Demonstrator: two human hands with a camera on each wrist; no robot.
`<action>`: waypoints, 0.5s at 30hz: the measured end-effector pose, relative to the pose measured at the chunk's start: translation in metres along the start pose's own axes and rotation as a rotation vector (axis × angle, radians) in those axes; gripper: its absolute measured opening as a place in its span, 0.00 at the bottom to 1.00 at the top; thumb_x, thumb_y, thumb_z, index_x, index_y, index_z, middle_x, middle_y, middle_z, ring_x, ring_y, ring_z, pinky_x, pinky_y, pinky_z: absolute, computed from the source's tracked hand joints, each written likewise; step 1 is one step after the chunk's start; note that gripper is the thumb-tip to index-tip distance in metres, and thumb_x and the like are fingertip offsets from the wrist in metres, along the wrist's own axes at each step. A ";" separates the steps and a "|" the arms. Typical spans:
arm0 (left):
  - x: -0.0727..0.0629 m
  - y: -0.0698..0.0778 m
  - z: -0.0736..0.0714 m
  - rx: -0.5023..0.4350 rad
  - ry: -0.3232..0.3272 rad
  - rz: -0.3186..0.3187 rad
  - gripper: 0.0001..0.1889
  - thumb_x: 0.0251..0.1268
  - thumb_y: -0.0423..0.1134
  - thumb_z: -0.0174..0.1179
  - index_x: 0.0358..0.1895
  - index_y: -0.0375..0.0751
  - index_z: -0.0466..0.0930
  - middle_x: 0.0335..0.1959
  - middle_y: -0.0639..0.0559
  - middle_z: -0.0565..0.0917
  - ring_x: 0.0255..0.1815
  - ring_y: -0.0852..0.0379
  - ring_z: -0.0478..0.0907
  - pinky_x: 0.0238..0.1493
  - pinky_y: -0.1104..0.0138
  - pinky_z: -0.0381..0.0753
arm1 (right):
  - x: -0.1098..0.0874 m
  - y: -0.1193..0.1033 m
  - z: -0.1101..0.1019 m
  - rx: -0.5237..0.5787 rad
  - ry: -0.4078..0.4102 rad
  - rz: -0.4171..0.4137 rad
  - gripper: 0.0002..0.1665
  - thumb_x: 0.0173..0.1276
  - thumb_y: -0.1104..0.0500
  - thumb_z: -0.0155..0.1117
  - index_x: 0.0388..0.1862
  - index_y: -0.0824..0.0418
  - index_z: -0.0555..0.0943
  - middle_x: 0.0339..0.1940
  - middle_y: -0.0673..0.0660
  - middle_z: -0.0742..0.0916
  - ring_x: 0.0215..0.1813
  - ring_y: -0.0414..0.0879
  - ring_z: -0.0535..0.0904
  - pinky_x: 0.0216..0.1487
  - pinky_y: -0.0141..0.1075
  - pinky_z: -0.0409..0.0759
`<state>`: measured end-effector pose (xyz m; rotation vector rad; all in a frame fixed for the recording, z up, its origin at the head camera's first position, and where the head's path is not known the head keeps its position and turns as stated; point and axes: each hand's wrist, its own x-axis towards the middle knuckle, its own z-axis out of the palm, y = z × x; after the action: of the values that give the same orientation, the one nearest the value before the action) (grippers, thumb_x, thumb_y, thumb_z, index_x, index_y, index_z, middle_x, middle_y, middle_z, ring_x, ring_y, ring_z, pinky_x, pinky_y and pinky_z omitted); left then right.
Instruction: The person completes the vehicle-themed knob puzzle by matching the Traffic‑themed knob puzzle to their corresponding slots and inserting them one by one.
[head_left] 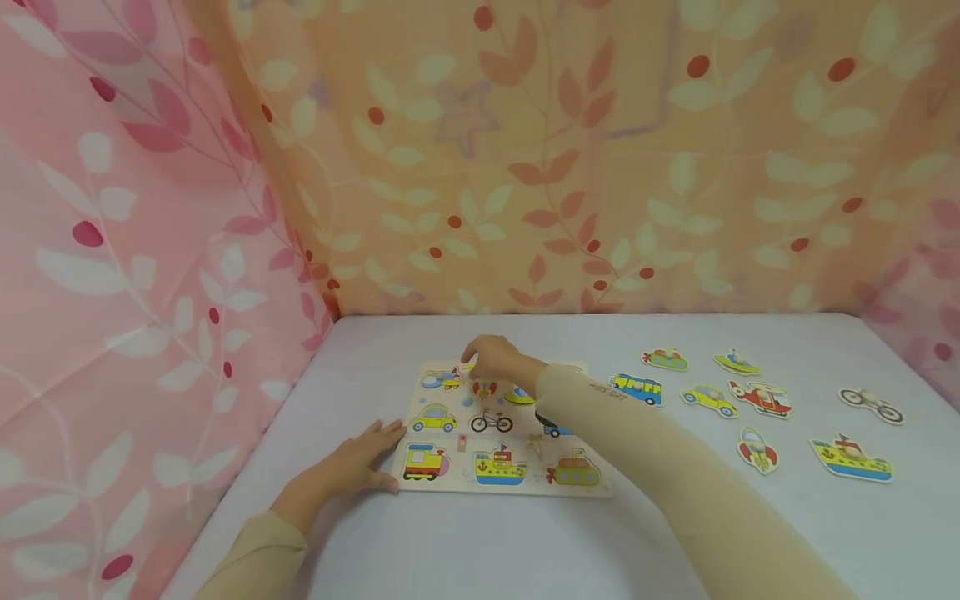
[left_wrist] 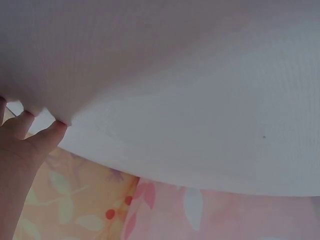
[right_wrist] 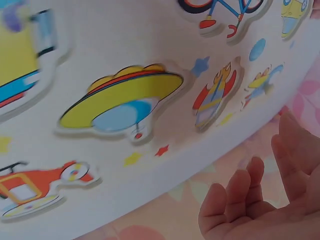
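A wooden puzzle board [head_left: 517, 492] with vehicle pictures lies on the white table. My left hand [head_left: 360, 460] rests at its left edge, fingers and thumb spread; in the left wrist view the left hand's fingertips [left_wrist: 61, 123] touch a pale surface. Over the board's upper left reaches my right hand [head_left: 497, 358], fingers bent downward beside the airplane [head_left: 441, 381] and above the rocket picture [head_left: 484, 388]. Seen from the right wrist, the right hand [right_wrist: 270, 200] has loosely bent fingers near the airplane, with no piece visible between them. My right sleeve hides the board's upper right.
Loose pieces lie to the right: a submarine [head_left: 665, 359], a flying saucer [head_left: 737, 362], a bus [head_left: 636, 389], a car [head_left: 709, 401], a helicopter [head_left: 761, 398], a bicycle [head_left: 871, 405], a rocket [head_left: 757, 451] and a ship [head_left: 852, 458]. Patterned curtains [head_left: 562, 167] enclose the table.
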<state>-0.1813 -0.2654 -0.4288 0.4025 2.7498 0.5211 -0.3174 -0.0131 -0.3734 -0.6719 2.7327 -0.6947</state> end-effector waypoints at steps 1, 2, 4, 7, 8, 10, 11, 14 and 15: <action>0.000 -0.001 0.000 0.002 0.002 0.003 0.48 0.50 0.51 0.73 0.74 0.40 0.60 0.76 0.45 0.57 0.77 0.35 0.44 0.68 0.35 0.46 | -0.002 0.003 -0.003 0.005 0.002 -0.004 0.18 0.63 0.63 0.70 0.53 0.60 0.84 0.63 0.58 0.79 0.68 0.56 0.69 0.69 0.47 0.65; 0.000 -0.001 -0.001 0.000 0.002 -0.002 0.48 0.49 0.51 0.73 0.74 0.41 0.60 0.76 0.46 0.57 0.77 0.36 0.43 0.69 0.35 0.46 | -0.004 0.006 -0.005 0.011 0.007 -0.010 0.18 0.62 0.63 0.70 0.52 0.60 0.84 0.62 0.58 0.80 0.68 0.56 0.69 0.69 0.47 0.65; 0.001 -0.002 -0.001 -0.002 0.000 0.001 0.49 0.49 0.52 0.73 0.74 0.41 0.60 0.76 0.45 0.57 0.77 0.35 0.43 0.69 0.35 0.46 | -0.009 0.012 -0.009 0.015 0.010 -0.019 0.18 0.63 0.62 0.70 0.52 0.61 0.84 0.62 0.58 0.80 0.68 0.56 0.70 0.69 0.47 0.65; 0.001 -0.001 0.000 -0.006 -0.004 0.010 0.49 0.49 0.52 0.73 0.74 0.40 0.60 0.76 0.44 0.57 0.76 0.35 0.44 0.68 0.35 0.46 | -0.017 0.022 -0.015 0.004 0.012 -0.026 0.17 0.63 0.61 0.70 0.52 0.62 0.84 0.61 0.58 0.81 0.65 0.55 0.72 0.65 0.47 0.69; 0.001 -0.001 0.000 -0.008 -0.006 0.008 0.49 0.48 0.52 0.73 0.74 0.40 0.60 0.76 0.45 0.57 0.76 0.35 0.44 0.69 0.35 0.46 | -0.020 0.024 -0.016 0.000 0.012 -0.026 0.17 0.63 0.61 0.70 0.52 0.62 0.84 0.61 0.59 0.81 0.63 0.55 0.74 0.62 0.46 0.73; 0.001 -0.001 0.000 -0.010 -0.008 0.010 0.49 0.49 0.53 0.73 0.74 0.41 0.60 0.76 0.44 0.57 0.76 0.35 0.44 0.68 0.35 0.46 | -0.027 0.029 -0.021 -0.015 0.019 -0.040 0.17 0.63 0.61 0.70 0.52 0.62 0.84 0.58 0.59 0.82 0.59 0.54 0.76 0.58 0.45 0.76; 0.001 -0.001 0.001 -0.008 -0.008 0.010 0.49 0.49 0.53 0.72 0.74 0.40 0.59 0.76 0.44 0.57 0.76 0.35 0.43 0.68 0.35 0.46 | -0.031 0.031 -0.023 -0.017 0.023 -0.046 0.17 0.63 0.61 0.70 0.52 0.62 0.84 0.57 0.60 0.83 0.57 0.54 0.77 0.55 0.45 0.77; 0.000 -0.002 0.000 0.002 -0.007 0.006 0.49 0.50 0.54 0.72 0.75 0.41 0.58 0.77 0.45 0.56 0.77 0.35 0.43 0.68 0.35 0.45 | -0.041 0.034 -0.032 -0.012 0.040 -0.062 0.17 0.63 0.62 0.69 0.52 0.63 0.84 0.53 0.61 0.84 0.53 0.55 0.79 0.53 0.45 0.78; 0.000 -0.002 -0.001 0.006 -0.005 0.008 0.49 0.50 0.54 0.71 0.75 0.41 0.58 0.77 0.45 0.56 0.76 0.35 0.43 0.68 0.34 0.45 | -0.045 0.035 -0.035 -0.010 0.048 -0.069 0.17 0.63 0.62 0.69 0.52 0.63 0.84 0.52 0.61 0.85 0.53 0.55 0.79 0.54 0.46 0.77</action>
<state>-0.1819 -0.2676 -0.4290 0.4157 2.7471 0.5134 -0.3035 0.0499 -0.3562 -0.7647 2.7696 -0.7226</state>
